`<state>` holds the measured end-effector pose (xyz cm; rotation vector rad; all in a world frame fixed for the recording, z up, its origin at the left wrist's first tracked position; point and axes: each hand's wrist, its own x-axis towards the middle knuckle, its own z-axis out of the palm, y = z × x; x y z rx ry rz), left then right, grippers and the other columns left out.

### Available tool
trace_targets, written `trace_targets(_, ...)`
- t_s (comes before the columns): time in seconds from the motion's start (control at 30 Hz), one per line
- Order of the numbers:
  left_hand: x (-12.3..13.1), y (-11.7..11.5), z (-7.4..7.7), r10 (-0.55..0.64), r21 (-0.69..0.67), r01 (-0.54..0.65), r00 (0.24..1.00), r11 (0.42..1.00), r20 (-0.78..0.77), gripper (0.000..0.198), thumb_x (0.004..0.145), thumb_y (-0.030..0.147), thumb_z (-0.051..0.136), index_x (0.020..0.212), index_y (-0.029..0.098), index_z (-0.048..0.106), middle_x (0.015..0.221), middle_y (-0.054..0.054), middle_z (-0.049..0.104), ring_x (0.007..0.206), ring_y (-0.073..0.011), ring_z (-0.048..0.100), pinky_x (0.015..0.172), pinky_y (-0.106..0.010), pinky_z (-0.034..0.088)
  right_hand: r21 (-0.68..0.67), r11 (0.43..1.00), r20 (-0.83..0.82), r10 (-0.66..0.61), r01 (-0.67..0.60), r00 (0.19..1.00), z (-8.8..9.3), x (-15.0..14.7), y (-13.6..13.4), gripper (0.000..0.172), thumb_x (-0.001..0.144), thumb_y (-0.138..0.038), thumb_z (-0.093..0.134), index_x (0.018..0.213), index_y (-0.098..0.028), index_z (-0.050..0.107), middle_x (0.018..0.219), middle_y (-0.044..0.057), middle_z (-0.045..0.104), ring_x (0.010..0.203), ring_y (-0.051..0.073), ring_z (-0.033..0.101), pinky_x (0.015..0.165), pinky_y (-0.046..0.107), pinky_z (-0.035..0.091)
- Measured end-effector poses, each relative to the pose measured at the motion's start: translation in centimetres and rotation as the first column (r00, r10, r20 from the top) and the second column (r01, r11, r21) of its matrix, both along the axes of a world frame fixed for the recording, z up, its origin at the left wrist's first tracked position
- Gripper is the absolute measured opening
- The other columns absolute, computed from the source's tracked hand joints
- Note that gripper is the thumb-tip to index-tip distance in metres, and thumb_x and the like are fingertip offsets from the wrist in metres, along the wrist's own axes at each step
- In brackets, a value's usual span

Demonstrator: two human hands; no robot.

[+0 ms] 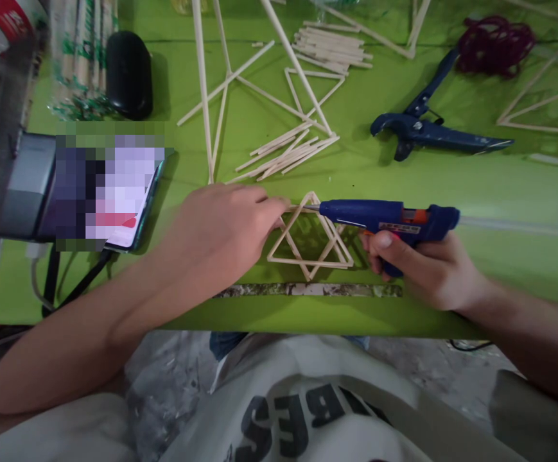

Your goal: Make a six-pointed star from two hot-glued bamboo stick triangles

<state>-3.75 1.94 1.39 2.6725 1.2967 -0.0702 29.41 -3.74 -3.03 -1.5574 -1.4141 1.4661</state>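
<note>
A small star-shaped frame of thin wooden sticks point(314, 262) stands on the green table in front of me. My left hand point(233, 221) pinches its upper left corner, with the fingertips partly hidden behind the knuckles. In my right hand point(420, 266) is a blue hot glue gun point(363, 210), gripped by the handle. Its metal nozzle points left and meets the frame's top bar close to my left fingertips. A translucent glue stick point(510, 224) juts out from the gun's rear. Just below the frame lies a flat patterned strip point(307, 290).
Loose sticks point(283, 154) and a stick pile point(329, 46) lie beyond the frame, near a larger stick structure point(202, 83). Dark blue cutters point(433, 133) and purple cord point(495, 45) sit right. Left are a phone point(151, 199), a black rounded object point(129, 76) and bagged sticks point(83, 51).
</note>
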Motion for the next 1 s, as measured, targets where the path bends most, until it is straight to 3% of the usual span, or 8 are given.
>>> trace_targets(0.2,0.01,-0.04,-0.01,-0.012,0.024,0.012,1.000,1.000,0.002,0.040,0.122,0.021,0.050,0.139,0.021,0.087,0.118,-0.009,0.089,0.097,-0.0248,0.083,0.089,-0.039,0.065,-0.027,0.999,0.107,0.042,-0.039,0.993,0.18,-0.09,0.09,0.075,0.097,-0.095,0.077,0.075,-0.023,0.071,0.071,0.008,0.069,0.059,0.019,0.064,0.049,0.035,0.052)
trace_targets(0.5,-0.03,-0.05,0.43,0.000,-0.033,0.001,1.000,0.999,0.031,0.040,0.123,0.025,0.052,0.143,0.021,0.086,0.127,-0.013,0.089,0.103,-0.0281,0.083,0.092,-0.044,0.065,0.018,0.999,0.084,0.046,-0.048,0.995,0.06,-0.07,-0.03,0.069,0.100,-0.089,0.078,0.074,-0.025,0.072,0.069,0.008,0.069,0.057,0.020,0.064,0.046,0.035,0.051)
trace_targets(0.77,0.04,-0.03,0.78,-0.011,-0.044,0.012,1.000,0.999,0.005,0.043,0.123,0.023,0.048,0.144,0.021,0.086,0.126,-0.012,0.089,0.100,-0.0262,0.082,0.088,-0.040,0.062,-0.007,0.999,0.104,0.036,-0.036,0.994,-0.12,0.10,0.01,0.072,0.099,-0.091,0.078,0.074,-0.024,0.073,0.069,0.008,0.070,0.056,0.019,0.062,0.046,0.034,0.051)
trace_targets(1.0,-0.23,-0.02,-0.10,-0.007,0.001,0.007,0.999,1.000,0.047,0.040,0.121,0.025,0.052,0.138,0.025,0.088,0.120,-0.011,0.090,0.097,-0.0273,0.084,0.085,-0.041,0.062,-0.009,0.999,0.091,0.036,-0.036,0.995,0.14,-0.33,0.19,0.073,0.098,-0.092,0.078,0.074,-0.024,0.071,0.065,0.006,0.067,0.054,0.018,0.060,0.044,0.031,0.048)
